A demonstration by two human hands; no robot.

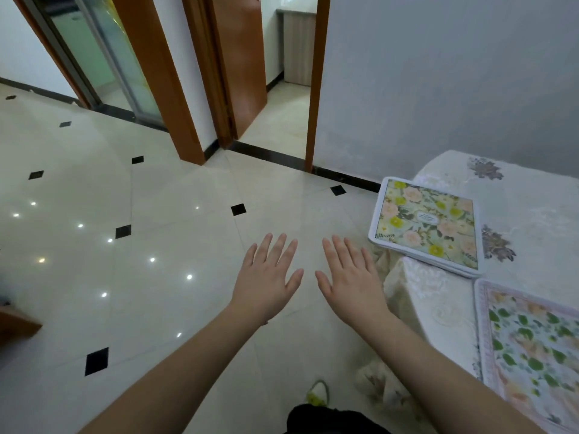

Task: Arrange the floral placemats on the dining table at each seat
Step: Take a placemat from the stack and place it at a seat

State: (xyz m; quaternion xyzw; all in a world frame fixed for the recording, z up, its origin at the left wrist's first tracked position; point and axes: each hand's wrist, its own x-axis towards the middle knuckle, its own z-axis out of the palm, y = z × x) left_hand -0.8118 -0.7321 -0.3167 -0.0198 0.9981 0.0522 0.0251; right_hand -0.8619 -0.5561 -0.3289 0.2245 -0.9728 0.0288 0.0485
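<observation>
A stack of floral placemats (pixel 427 225) lies at the corner of the dining table (pixel 526 195), its near edge jutting past the tablecloth, apparently a supply pile within easy reach. A single floral placemat (pixel 532 349) lies flat nearer you along the table edge, seemingly set at a seat already. Your left hand (pixel 266 280) and right hand (pixel 352 277) hover over the tiled floor (pixel 156 277), palms down, fingers straight and spread, holding nothing, well left of the table; your right is nearer the stack. Other seats are out of view.
</observation>
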